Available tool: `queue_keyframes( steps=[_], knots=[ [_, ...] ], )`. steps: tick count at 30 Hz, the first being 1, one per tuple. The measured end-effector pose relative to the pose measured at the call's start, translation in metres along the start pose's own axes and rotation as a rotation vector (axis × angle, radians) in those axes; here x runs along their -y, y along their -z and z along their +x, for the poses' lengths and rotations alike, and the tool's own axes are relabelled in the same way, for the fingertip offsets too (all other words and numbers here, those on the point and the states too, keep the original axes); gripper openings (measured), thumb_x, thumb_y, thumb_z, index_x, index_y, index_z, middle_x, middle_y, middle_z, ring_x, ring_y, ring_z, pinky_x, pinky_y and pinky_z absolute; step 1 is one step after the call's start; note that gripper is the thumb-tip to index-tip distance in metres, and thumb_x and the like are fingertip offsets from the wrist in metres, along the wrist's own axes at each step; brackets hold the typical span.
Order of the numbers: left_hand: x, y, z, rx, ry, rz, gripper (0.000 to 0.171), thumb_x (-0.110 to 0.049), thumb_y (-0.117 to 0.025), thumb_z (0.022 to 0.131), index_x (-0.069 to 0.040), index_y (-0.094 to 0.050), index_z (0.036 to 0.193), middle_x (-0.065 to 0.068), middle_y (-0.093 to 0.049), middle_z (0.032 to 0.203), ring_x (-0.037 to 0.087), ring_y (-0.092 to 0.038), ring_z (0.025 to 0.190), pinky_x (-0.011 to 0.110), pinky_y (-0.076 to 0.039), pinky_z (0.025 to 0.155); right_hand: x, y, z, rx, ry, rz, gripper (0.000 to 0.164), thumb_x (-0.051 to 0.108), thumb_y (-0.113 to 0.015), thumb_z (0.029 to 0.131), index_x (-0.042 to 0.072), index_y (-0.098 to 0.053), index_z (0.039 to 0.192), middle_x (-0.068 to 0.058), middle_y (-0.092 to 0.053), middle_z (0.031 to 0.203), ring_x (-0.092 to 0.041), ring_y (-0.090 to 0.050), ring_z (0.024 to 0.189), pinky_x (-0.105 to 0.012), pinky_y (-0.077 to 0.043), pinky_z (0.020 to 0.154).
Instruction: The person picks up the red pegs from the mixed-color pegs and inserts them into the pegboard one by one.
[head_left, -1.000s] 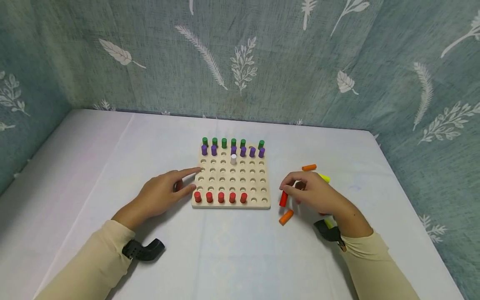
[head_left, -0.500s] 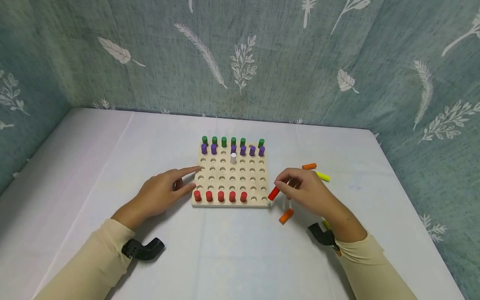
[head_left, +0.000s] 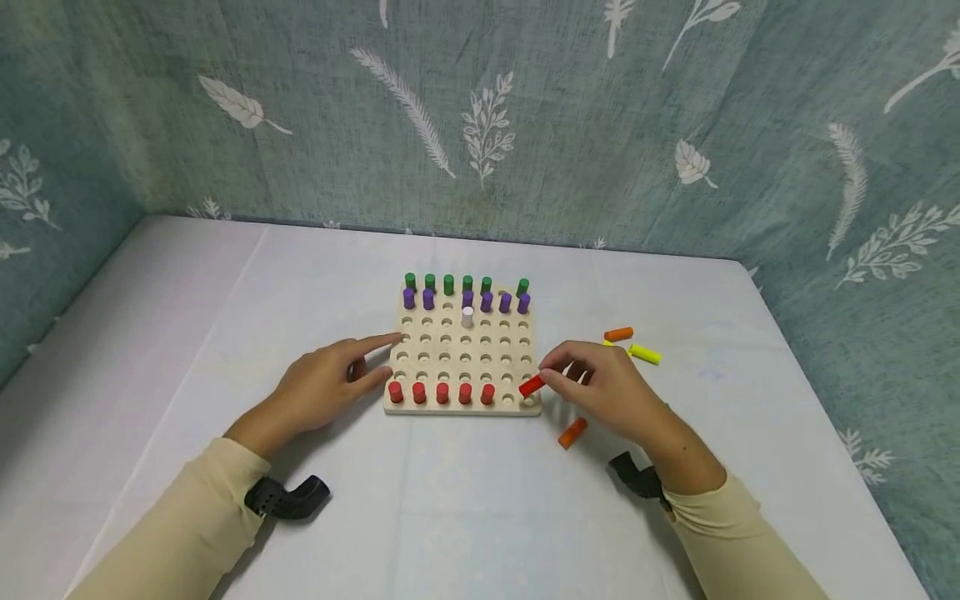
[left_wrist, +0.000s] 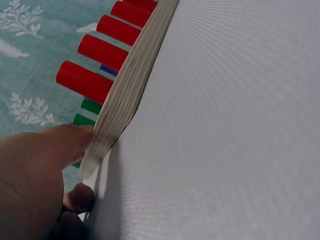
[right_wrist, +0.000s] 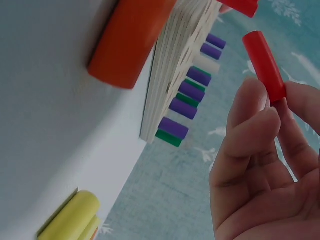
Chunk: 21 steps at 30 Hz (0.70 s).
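A wooden pegboard [head_left: 455, 357] lies on the table with rows of round holes. Green pegs [head_left: 448, 285] fill most of its far row, with purple pegs [head_left: 428, 299] in front and one white peg [head_left: 467, 317] beyond the middle. Several red pegs [head_left: 442, 393] stand along the near row from the left corner. My left hand [head_left: 318, 387] touches the board's left edge with thumb and extended index finger. My right hand [head_left: 600, 383] pinches a red peg [head_left: 531, 385] by one end, tilted above the board's near right corner. In the right wrist view this peg [right_wrist: 265, 65] hangs clear of the board.
An orange peg [head_left: 572, 433] lies right of the board, nearer the front. Beyond my right hand lie another orange peg [head_left: 618, 334] and a yellow peg [head_left: 645, 354], with a second yellow one partly hidden. A patterned cloth [head_left: 300, 125] rises behind the white table.
My right hand has carried the red peg leftward from the loose pegs to over the board's near right corner, tilting it flatter. The left hand has stayed at the board's edge.
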<state>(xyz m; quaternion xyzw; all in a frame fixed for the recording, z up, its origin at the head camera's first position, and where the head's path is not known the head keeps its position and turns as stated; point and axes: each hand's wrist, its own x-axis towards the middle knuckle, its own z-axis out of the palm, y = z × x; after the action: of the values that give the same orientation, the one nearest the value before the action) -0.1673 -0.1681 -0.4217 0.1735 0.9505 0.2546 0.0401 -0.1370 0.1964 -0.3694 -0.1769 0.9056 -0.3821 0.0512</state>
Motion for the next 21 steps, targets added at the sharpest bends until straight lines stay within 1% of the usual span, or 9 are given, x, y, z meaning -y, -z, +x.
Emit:
queue_keyframes(
  steps=[2, 7, 13, 19, 21],
  knots=[
    [0.0, 0.0, -0.001, 0.006, 0.001, 0.0, 0.051, -0.036, -0.066, 0.097, -0.036, -0.052, 0.146, -0.004, -0.053, 0.075, 0.012, -0.043, 0.063, 0.029, -0.034, 0.056, 0.002, -0.002, 0.0, 0.0, 0.008, -0.013, 0.005, 0.02, -0.073, 0.093, 0.021, -0.073, 0.098, 0.002, -0.071, 0.089, -0.015, -0.06, 0.074, -0.026, -0.05, 0.061],
    [0.001, -0.001, -0.001, -0.012, -0.009, 0.004, 0.051, -0.035, -0.067, 0.096, -0.036, -0.053, 0.145, -0.004, -0.053, 0.074, 0.012, -0.043, 0.064, 0.03, -0.034, 0.056, 0.005, -0.009, 0.001, 0.012, 0.043, -0.052, 0.008, 0.017, -0.073, 0.092, 0.018, -0.074, 0.1, 0.006, -0.07, 0.093, -0.012, -0.06, 0.075, -0.024, -0.051, 0.062],
    [0.001, -0.002, -0.001, 0.007, -0.006, 0.007, 0.05, -0.037, -0.066, 0.097, -0.036, -0.052, 0.145, -0.004, -0.053, 0.075, 0.012, -0.043, 0.064, 0.029, -0.034, 0.056, 0.005, -0.017, 0.001, 0.068, 0.013, -0.099, 0.011, 0.021, -0.071, 0.094, 0.018, -0.073, 0.104, 0.006, -0.069, 0.097, -0.011, -0.059, 0.078, -0.023, -0.052, 0.061],
    [0.0, 0.0, 0.0, -0.012, -0.008, -0.001, 0.051, -0.035, -0.067, 0.097, -0.036, -0.052, 0.145, -0.004, -0.054, 0.074, 0.012, -0.044, 0.064, 0.03, -0.034, 0.056, 0.008, -0.019, 0.0, 0.051, 0.026, -0.147, 0.012, 0.02, -0.073, 0.093, 0.019, -0.073, 0.105, 0.008, -0.069, 0.101, -0.01, -0.059, 0.079, -0.023, -0.052, 0.062],
    [0.0, 0.0, 0.0, -0.005, -0.003, -0.001, 0.051, -0.035, -0.067, 0.096, -0.035, -0.052, 0.146, -0.004, -0.054, 0.074, 0.012, -0.044, 0.064, 0.029, -0.034, 0.056, 0.008, -0.021, 0.0, 0.049, 0.029, -0.165, 0.012, 0.02, -0.073, 0.092, 0.019, -0.073, 0.105, 0.008, -0.069, 0.101, -0.01, -0.058, 0.079, -0.022, -0.051, 0.062]
  ],
)
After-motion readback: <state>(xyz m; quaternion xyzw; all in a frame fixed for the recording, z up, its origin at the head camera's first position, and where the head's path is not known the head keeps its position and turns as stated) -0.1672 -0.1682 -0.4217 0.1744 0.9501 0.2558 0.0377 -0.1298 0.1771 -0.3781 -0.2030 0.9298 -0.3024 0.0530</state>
